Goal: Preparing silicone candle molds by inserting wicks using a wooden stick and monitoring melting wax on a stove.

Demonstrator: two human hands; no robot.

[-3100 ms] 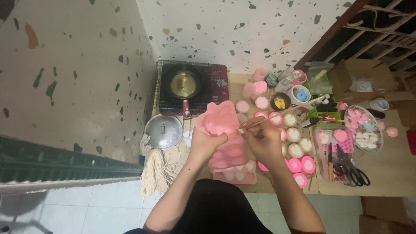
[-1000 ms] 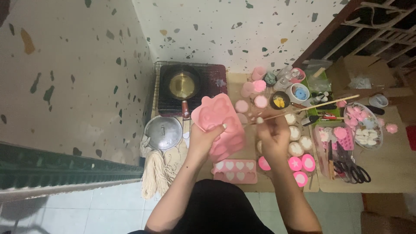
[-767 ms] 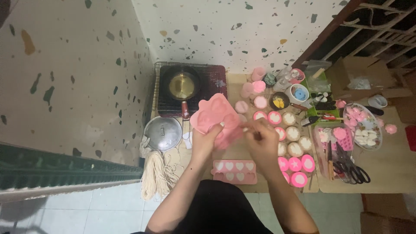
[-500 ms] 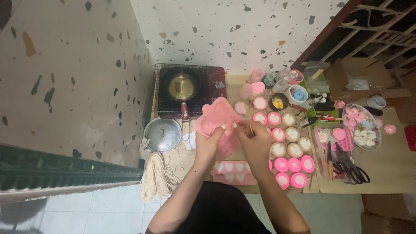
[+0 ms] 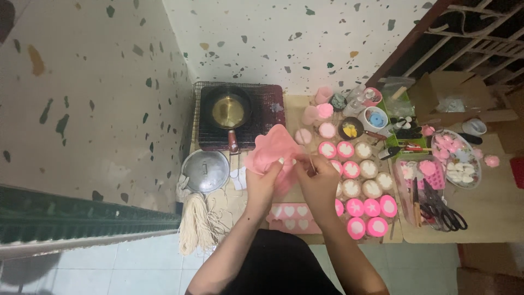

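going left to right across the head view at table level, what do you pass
string bundle → pot lid → left hand holding pink mould → right hand → pink cups → scissors

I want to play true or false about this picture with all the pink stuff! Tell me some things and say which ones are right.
1. The left hand holds a floppy pink mould. True.
2. The pan on the stove is full of blue water. False: what is in it looks yellow.
3. A round metal lid lies left of the hands. True.
4. The scissors are in the right hand. False: they lie on the table far to the right; the right hand holds a thin stick at the mould.
5. A pink tray with white hearts lies near the person's wrists. True.
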